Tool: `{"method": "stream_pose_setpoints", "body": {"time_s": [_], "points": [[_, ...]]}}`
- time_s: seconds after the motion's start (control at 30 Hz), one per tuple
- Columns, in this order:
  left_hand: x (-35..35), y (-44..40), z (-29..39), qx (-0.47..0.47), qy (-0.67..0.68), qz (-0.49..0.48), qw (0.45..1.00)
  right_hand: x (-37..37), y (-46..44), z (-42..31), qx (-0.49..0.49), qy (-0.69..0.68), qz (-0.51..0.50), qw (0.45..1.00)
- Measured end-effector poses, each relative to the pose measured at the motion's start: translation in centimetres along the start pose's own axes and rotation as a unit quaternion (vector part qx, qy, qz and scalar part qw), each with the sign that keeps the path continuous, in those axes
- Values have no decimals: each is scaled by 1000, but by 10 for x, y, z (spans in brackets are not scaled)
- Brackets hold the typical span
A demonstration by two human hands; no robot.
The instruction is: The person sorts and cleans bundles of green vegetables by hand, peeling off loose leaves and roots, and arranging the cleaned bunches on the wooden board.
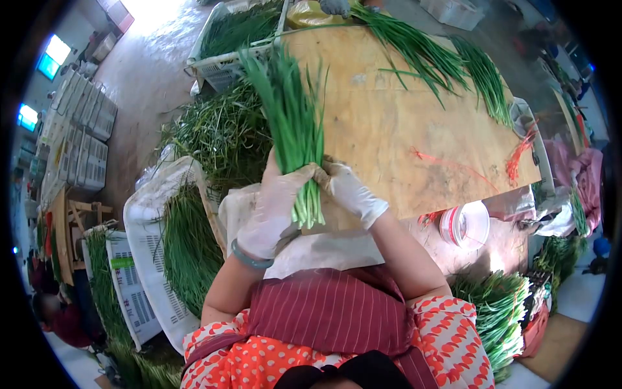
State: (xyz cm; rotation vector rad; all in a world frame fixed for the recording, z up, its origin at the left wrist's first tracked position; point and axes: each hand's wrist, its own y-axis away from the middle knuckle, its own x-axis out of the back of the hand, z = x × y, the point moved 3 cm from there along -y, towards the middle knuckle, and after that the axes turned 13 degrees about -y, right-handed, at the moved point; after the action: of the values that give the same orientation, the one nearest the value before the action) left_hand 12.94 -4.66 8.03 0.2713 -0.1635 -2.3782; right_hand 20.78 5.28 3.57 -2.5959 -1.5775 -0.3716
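A bunch of long green chives (288, 123) is held upright over the table's near left edge, its pale stem ends pointing toward me. My left hand (275, 204), in a white glove, wraps the bunch from the left just above the cut ends. From the right, my gloved right hand (350, 188) has its fingers closed against the same stems; the fingertips of this glove are stained brown. Part of its grip is hidden behind the bunch. Red ties (447, 162) lie on the wooden board (389, 136) to the right of my hands.
More chives (421, 55) lie along the board's far side, near another person's gloved hand (335, 6). Crates of greens (236, 32) stand at far left, and a white crate (146, 227) is beside me. A clear round tub (468, 225) sits low right, above bundled chives (495, 311).
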Motion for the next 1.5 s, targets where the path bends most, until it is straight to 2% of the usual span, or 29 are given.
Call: {"method": "stream_pose_setpoints", "body": {"time_s": [0.03,0.07,0.1,0.13,0.17,0.2,0.23,0.27,0.33,0.37,0.43,0.47,0.57,0.6,0.63,0.67,0.73,0.77,0.83,0.87,0.93,0.97,1.0,1.07,1.2,1.33,1.4,1.47,1.5], "points": [[-3,-5,-10,-23,-51,-7,998,9,2,-4,-25,130,8,991],[-6,-11,-30,-18,-52,-4,998,15,3,2,-28,127,4,992],[-10,-18,-45,-108,-246,50,962,26,3,7,-27,-2,63,998],[-18,-19,-51,-194,-427,99,877,38,3,13,-24,-129,122,984],[-31,-13,-41,-160,-478,61,861,49,6,14,-26,-130,124,983],[-37,-9,-34,-159,-478,57,862,62,10,15,-68,-237,150,957],[-46,-8,-32,-156,-507,3,848,73,15,18,-108,-340,176,918],[-54,-6,-29,-153,-535,-51,830,83,19,19,-111,-339,180,917],[-51,-2,-22,-160,-503,-95,844,97,26,13,-55,-131,157,977],[-44,-5,-22,-154,-384,-96,905,99,34,-3,-81,-65,161,982],[-28,-9,-20,-93,-196,-84,972,108,37,5,-62,-27,160,985],[-24,-9,-18,-89,-197,-86,973,115,37,9,-38,14,155,987],[-6,-11,-18,-33,-27,-35,998,131,23,38,-75,27,136,988],[0,-14,-21,1,-27,-48,998,132,22,42,-76,28,144,986],[2,-18,-24,33,-28,-60,997,129,23,35,-85,125,178,972],[2,-22,-29,36,-28,-59,997,123,25,25,-88,125,176,972],[-2,-33,-31,-47,-201,26,978,114,33,-4,20,361,291,886],[-6,-37,-31,-45,-199,27,979,108,34,-8,19,362,289,886],[-12,-38,-21,-94,-386,95,913,93,39,-22,197,346,320,860],[-14,-39,-24,-95,-384,95,913,88,38,-25,197,347,320,859],[-23,-37,-25,-207,-491,124,837,77,31,-21,112,294,245,917],[-30,-35,-20,-258,-518,103,809,75,24,-13,107,273,248,923],[-35,-32,-22,-258,-518,104,809,75,19,-8,108,274,247,923],[-43,-29,-27,-226,-601,87,762,76,11,-2,90,316,259,908],[-27,-30,-48,-233,-564,118,784,87,12,7,76,268,325,904],[-19,-28,-53,-228,-558,122,788,105,13,11,24,196,325,925],[-17,-24,-56,-228,-556,127,789,104,17,0,18,229,338,913],[-16,-24,-57,-226,-553,133,791,96,19,-16,175,233,346,892],[-16,-23,-57,-229,-548,132,794,96,19,-19,175,233,345,892]]}}
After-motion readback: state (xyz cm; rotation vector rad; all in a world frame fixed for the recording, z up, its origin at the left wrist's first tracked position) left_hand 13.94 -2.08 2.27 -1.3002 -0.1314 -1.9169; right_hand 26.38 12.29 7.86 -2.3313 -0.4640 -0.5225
